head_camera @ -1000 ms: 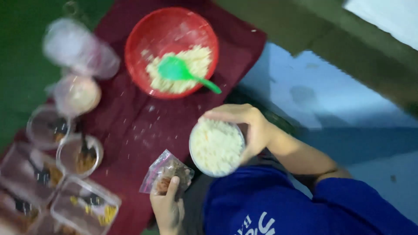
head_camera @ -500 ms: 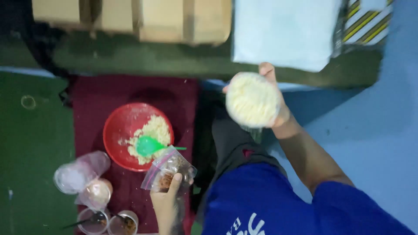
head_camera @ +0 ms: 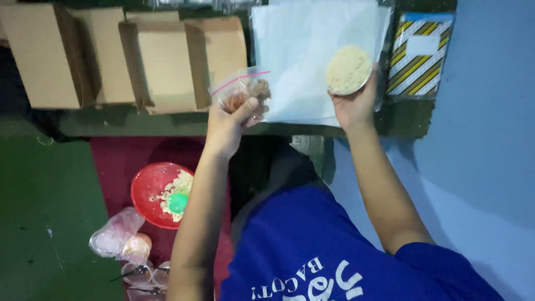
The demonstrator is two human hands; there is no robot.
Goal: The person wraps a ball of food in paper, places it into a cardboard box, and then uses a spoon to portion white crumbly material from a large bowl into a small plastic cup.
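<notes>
Round clear plastic cup packed with pale crumbly rice-like filling (head_camera: 348, 69): held up in the right hand (head_camera: 353, 103), fingers cupped under and around its base, arm stretched forward, cup in front of a large clear plastic bag of white sheets (head_camera: 304, 56) leaning at the back. Cup looks full to the rim; no lid on it that I can make out.

Small clear zip pouch with a pink seal strip and brown contents (head_camera: 241, 89): pinched in the left hand (head_camera: 227, 124), thumb and fingers closed on its lower edge, raised beside the cup but apart from it. Whether the seal is shut, cannot tell.

Behind: row of plain brown cardboard boxes (head_camera: 161, 58), and a flat packet with yellow and dark diagonal stripes (head_camera: 419, 53) at far right.

Below, on a dark red cloth (head_camera: 114, 159): red plastic bowl (head_camera: 146, 187) holding more of the pale filling, a green scoop (head_camera: 178, 202) lying in it. Near it, a bunched stack of clear cups (head_camera: 114, 237) and small open tubs (head_camera: 142, 273), blurred.

Progress, judged: one cup filled and one pouch in hand, neither set down; filling remains in the bowl and spare cups wait.
</notes>
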